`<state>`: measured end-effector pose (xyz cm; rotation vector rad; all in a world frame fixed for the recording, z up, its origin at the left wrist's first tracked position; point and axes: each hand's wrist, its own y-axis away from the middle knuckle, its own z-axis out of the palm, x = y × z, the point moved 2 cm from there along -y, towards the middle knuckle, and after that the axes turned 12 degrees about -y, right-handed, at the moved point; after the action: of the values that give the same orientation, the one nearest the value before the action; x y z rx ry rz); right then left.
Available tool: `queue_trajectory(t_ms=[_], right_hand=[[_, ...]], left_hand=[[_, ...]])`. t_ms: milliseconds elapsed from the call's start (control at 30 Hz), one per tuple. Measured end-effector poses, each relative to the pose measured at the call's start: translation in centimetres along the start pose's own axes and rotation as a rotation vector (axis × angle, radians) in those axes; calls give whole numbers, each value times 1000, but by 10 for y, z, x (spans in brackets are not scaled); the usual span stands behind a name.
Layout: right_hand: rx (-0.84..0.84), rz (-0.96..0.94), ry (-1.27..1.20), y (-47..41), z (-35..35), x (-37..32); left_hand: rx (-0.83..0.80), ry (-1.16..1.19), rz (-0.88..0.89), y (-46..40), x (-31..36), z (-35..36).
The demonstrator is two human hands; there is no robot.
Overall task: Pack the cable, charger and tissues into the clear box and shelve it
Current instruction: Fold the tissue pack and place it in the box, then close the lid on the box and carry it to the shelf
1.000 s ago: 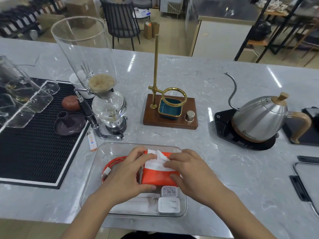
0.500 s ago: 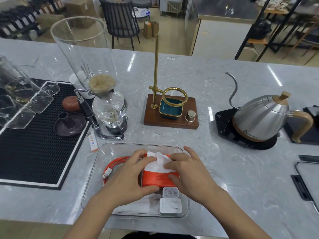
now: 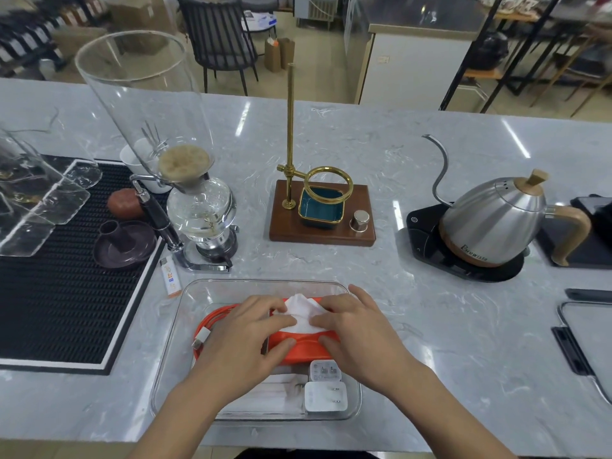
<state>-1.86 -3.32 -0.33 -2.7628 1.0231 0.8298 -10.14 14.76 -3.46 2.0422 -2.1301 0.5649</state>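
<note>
Both hands, left hand (image 3: 245, 329) and right hand (image 3: 356, 329), are pressing orange soft tissue pack (image 3: 299, 351) into clear plastic box (image 3: 185, 313), lower centre; shelving likely next.

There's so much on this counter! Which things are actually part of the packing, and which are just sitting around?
Part of the job: clear box, orange cable, white chargers, tissue pack, held by left hand and right hand.

Just lying about: kettle, siphon brewer, brass stand, lighter.

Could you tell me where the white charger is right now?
The white charger lies in the clear box's near right corner, just below the orange tissue pack.
</note>
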Motion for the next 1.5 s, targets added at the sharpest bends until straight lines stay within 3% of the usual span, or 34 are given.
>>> queue_trajectory(t_ms=[100, 300, 400, 733, 1133, 1500], right_hand=[[31, -30, -19, 2, 0, 0], [300, -54, -104, 17, -4, -1], [378, -20, -73, 25, -8, 0], [393, 320, 144, 61, -9, 8], [504, 553, 139, 123, -4, 26], [592, 647, 74, 202, -38, 110]], left_hand=[[-4, -47, 30, 1, 0, 0], [143, -119, 72, -8, 7, -15], [86, -210, 96, -15, 19, -20], [-176, -391, 137, -31, 46, -9], [-230, -331, 320, -48, 106, 18], [-184, -228, 377, -86, 208, 67]])
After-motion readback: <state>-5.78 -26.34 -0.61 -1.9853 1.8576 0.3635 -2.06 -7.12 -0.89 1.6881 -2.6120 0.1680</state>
